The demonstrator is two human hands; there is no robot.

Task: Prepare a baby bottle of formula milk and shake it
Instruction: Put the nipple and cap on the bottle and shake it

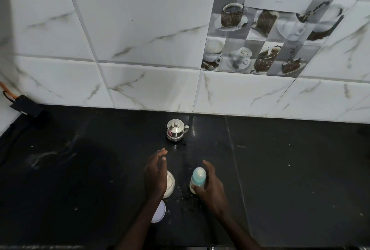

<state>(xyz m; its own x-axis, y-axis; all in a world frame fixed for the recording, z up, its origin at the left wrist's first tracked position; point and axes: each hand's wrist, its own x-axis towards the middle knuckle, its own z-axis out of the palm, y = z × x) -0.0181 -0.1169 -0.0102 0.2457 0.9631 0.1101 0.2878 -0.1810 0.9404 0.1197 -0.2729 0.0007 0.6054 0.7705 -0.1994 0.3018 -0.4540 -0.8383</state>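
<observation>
The right hand is wrapped around the baby bottle, upright on the black worktop. The left hand, fingers spread, hovers over a white container, possibly formula.

right hand gripping baby bottle, left hand spread

1. Black stone countertop, glossy, with pale specks and smears; it meets the tiled wall at the rear.
2. Steel lidded pot, upright, near the rear centre.
3. Baby bottle with a blue cap, upright, front centre.
4. White open container, just left of the bottle.
5. White round lid, flat, in front of the container.
6. Black flat object, far left rear corner.
</observation>
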